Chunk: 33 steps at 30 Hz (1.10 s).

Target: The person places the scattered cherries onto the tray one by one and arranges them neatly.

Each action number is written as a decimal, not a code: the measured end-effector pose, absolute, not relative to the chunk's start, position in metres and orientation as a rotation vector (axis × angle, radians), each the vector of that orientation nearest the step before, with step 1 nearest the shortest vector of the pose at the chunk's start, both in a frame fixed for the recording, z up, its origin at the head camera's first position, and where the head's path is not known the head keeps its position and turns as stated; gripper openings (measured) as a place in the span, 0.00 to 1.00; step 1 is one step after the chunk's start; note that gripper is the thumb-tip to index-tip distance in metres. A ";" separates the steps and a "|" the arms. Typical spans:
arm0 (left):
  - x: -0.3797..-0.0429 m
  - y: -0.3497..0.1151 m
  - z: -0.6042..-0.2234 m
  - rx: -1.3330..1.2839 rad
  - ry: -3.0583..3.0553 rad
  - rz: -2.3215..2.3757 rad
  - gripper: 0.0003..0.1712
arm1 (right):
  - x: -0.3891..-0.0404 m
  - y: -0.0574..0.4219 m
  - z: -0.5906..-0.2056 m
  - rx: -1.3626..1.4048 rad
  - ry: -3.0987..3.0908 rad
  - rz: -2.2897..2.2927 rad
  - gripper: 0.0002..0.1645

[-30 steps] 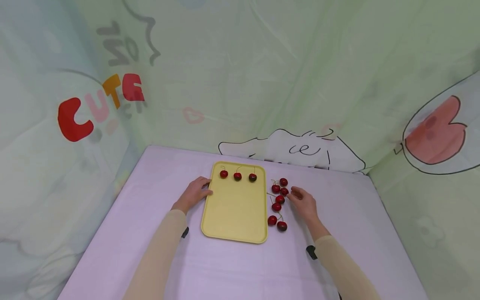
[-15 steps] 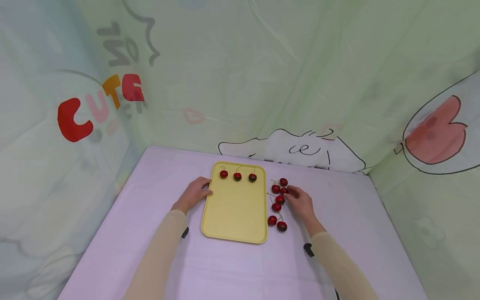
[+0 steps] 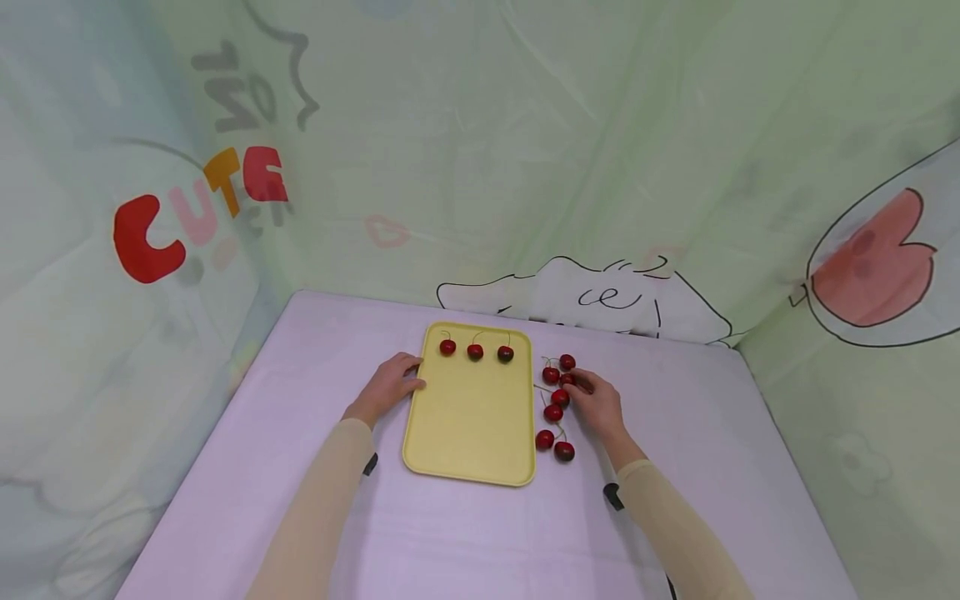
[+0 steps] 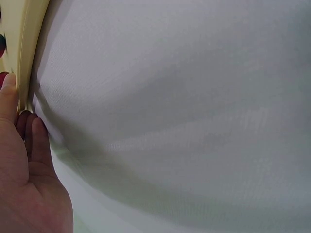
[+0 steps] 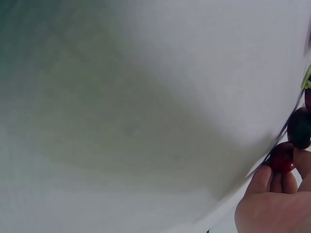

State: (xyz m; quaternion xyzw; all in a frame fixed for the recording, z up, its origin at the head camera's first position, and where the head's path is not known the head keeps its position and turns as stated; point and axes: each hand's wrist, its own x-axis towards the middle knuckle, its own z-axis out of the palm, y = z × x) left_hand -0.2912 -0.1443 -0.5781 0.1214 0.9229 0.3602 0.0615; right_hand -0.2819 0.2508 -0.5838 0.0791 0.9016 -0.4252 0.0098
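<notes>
A yellow rectangular tray (image 3: 468, 425) lies on the table, with three dark red cherries in a row near its far edge; the middle cherry (image 3: 475, 352) has its stem up. My left hand (image 3: 388, 387) holds the tray's left rim, thumb on the rim and fingers along its outer side in the left wrist view. Right of the tray, several loose cherries form a rough column. At its right side my right hand (image 3: 599, 404) pinches a cherry (image 5: 282, 158) between thumb and fingers. Another cherry (image 5: 300, 127) sits right beside the thumb in the right wrist view.
A pale lilac cloth (image 3: 465, 533) covers the table. Printed green curtains (image 3: 480, 167) stand behind and at both sides. At the near end of the loose group lie two cherries, one of them a darker cherry (image 3: 564, 451), close to the tray's right rim.
My right hand has moved left to the loose cherries, and its thumb and fingers have closed on one. The left hand and the tray have stayed in place.
</notes>
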 end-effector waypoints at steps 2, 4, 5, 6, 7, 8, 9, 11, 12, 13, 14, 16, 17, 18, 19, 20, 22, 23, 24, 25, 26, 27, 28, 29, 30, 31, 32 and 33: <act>-0.292 -0.145 -0.580 0.377 2.794 1.083 0.29 | -0.281 0.250 -0.581 0.256 2.811 -1.337 0.28; -0.294 -0.146 -0.582 0.387 2.800 1.075 0.29 | -0.280 0.248 -0.577 0.269 2.809 -1.348 0.28; -0.294 -0.146 -0.582 0.393 2.803 1.069 0.29 | -0.279 0.248 -0.574 0.277 2.806 -1.355 0.28; -0.295 -0.146 -0.583 0.398 2.807 1.063 0.29 | -0.279 0.247 -0.572 0.286 2.807 -1.359 0.28; -0.295 -0.146 -0.583 0.403 2.810 1.059 0.29 | -0.279 0.246 -0.570 0.295 2.811 -1.364 0.28; -0.295 -0.146 -0.584 0.405 2.811 1.056 0.29 | -0.280 0.246 -0.568 0.307 2.818 -1.366 0.28; -0.296 -0.146 -0.584 0.405 2.809 1.060 0.29 | -0.280 0.245 -0.567 0.317 2.828 -1.364 0.28; -0.296 -0.146 -0.583 0.396 2.804 1.064 0.29 | -0.282 0.243 -0.564 0.340 2.845 -1.367 0.27; -0.296 -0.146 -0.583 0.392 2.802 1.068 0.29 | -0.283 0.241 -0.562 0.349 2.857 -1.364 0.27; -0.296 -0.146 -0.583 0.390 2.801 1.071 0.29 | -0.284 0.240 -0.560 0.355 2.865 -1.368 0.27; -0.296 -0.146 -0.583 0.387 2.799 1.073 0.29 | -0.284 0.238 -0.559 0.361 2.867 -1.372 0.27; -0.296 -0.146 -0.583 0.380 2.793 1.076 0.29 | -0.286 0.233 -0.556 0.363 2.859 -1.391 0.27; -0.296 -0.146 -0.583 0.375 2.787 1.076 0.30 | -0.287 0.230 -0.554 0.356 2.855 -1.399 0.27; -0.296 -0.147 -0.583 0.376 2.786 1.075 0.30 | -0.288 0.228 -0.553 0.348 2.855 -1.406 0.27; -0.296 -0.147 -0.583 0.372 2.782 1.073 0.30 | -0.289 0.225 -0.551 0.337 2.849 -1.423 0.27; -0.296 -0.147 -0.583 0.369 2.780 1.070 0.30 | -0.289 0.222 -0.550 0.324 2.845 -1.436 0.27; -0.296 -0.147 -0.582 0.365 2.778 1.065 0.30 | -0.290 0.215 -0.546 0.287 2.852 -1.443 0.26; -0.296 -0.147 -0.582 0.367 2.783 1.062 0.30 | -0.291 0.211 -0.545 0.264 2.863 -1.437 0.26; -0.295 -0.147 -0.581 0.368 2.784 1.062 0.30 | -0.291 0.206 -0.543 0.246 2.868 -1.435 0.27; -0.295 -0.147 -0.581 0.368 2.785 1.065 0.30 | -0.291 0.201 -0.541 0.226 2.871 -1.430 0.27; -0.294 -0.147 -0.580 0.367 2.785 1.070 0.30 | -0.291 0.196 -0.540 0.201 2.880 -1.422 0.27; -0.294 -0.147 -0.580 0.366 2.784 1.073 0.30 | -0.291 0.191 -0.539 0.178 2.887 -1.414 0.27; -0.293 -0.146 -0.579 0.366 2.784 1.077 0.29 | -0.292 0.186 -0.537 0.157 2.890 -1.411 0.26; -0.293 -0.146 -0.578 0.363 2.781 1.079 0.29 | -0.292 0.181 -0.536 0.134 2.888 -1.415 0.26; -0.293 -0.146 -0.578 0.360 2.778 1.081 0.29 | -0.292 0.175 -0.535 0.108 2.880 -1.423 0.26; -0.293 -0.146 -0.578 0.361 2.778 1.080 0.29 | -0.292 0.170 -0.534 0.080 2.876 -1.430 0.26; -0.293 -0.146 -0.578 0.362 2.778 1.077 0.30 | -0.293 0.164 -0.533 0.051 2.874 -1.439 0.26; -0.293 -0.146 -0.578 0.363 2.777 1.074 0.29 | -0.293 0.158 -0.533 0.029 2.866 -1.455 0.25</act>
